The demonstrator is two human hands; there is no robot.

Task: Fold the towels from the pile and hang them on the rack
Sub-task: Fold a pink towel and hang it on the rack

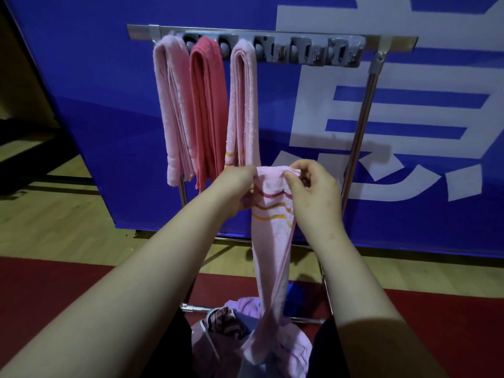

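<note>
A pale pink towel with red and yellow stripes [272,236] hangs lengthwise in front of me. My left hand [234,189] pinches its top left corner and my right hand [313,192] pinches the top right corner. Its lower end trails into the pile of towels [253,347] at my feet. The metal rack [272,42] stands behind, with grey clips along its top bar. Three folded towels hang at its left end: a pale pink one [170,110], a coral one [208,110] and a striped pink one [242,105].
A blue banner with large white characters [409,118] stands right behind the rack. The rack's right upright [360,126] and its base tubes [196,308] sit close to my hands and the pile. Wooden floor and a red mat [54,290] lie below.
</note>
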